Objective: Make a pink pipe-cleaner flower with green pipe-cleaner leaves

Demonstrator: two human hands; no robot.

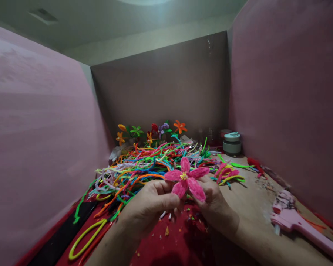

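A pink pipe-cleaner flower (194,183) with five petals and a yellow centre is held up in front of me, its face turned my way. My left hand (158,201) pinches the lower left petal between thumb and fingers. Behind the right-hand petals, my right hand (212,199) is closed on the flower; its fingertips are mostly hidden. Beyond both hands lies a large tangled heap of coloured pipe cleaners (144,162).
Several finished pipe-cleaner flowers (180,126) stand at the back. A pink glue gun (296,220) lies on the right, with a lidded jar (232,143) farther back. A yellow pipe-cleaner loop (84,236) is at front left. Pink panels (288,92) enclose both sides.
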